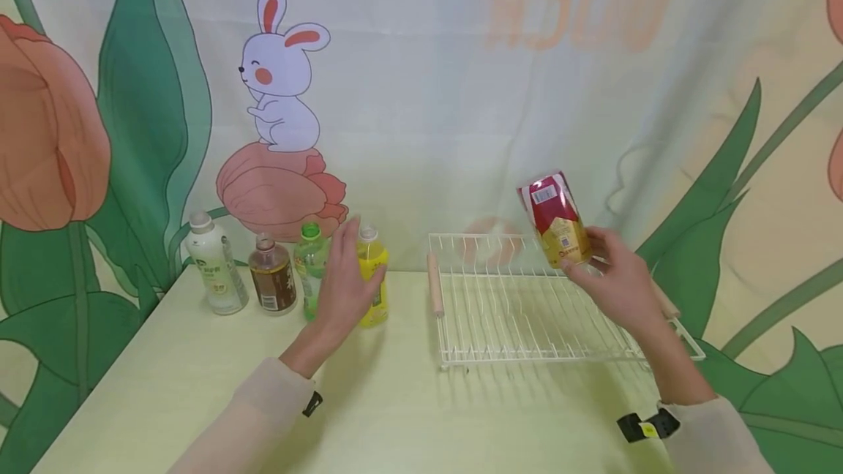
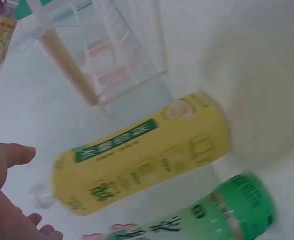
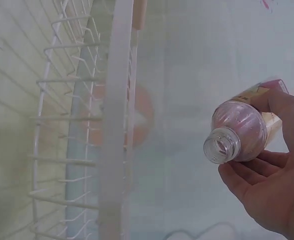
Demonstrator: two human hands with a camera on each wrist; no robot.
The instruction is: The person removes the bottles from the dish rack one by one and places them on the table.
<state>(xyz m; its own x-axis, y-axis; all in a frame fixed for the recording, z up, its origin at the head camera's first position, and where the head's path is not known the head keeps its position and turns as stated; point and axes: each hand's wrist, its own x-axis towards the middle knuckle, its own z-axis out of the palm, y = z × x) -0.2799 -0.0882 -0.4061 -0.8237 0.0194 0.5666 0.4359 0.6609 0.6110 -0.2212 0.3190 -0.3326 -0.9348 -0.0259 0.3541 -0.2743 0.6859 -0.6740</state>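
My right hand (image 1: 612,276) grips a red and yellow bottle (image 1: 556,218) above the white wire rack (image 1: 540,358). The bottle is tilted with its red end up; its clear, uncapped neck (image 3: 222,145) shows in the right wrist view. On the left, my left hand (image 1: 342,287) is raised with fingers extended and thumb spread, in front of a green bottle (image 1: 309,262) and a yellow bottle (image 1: 377,306). In the left wrist view the thumb (image 2: 19,154) is apart from the yellow bottle, near its neck, and the hand holds nothing.
Left of the green bottle stand a brown-labelled bottle (image 1: 273,287) and a whitish bottle (image 1: 217,269). The rack has wooden handles, one at its left side (image 1: 435,285). A printed curtain (image 1: 408,93) hangs behind the pale table (image 1: 369,415).
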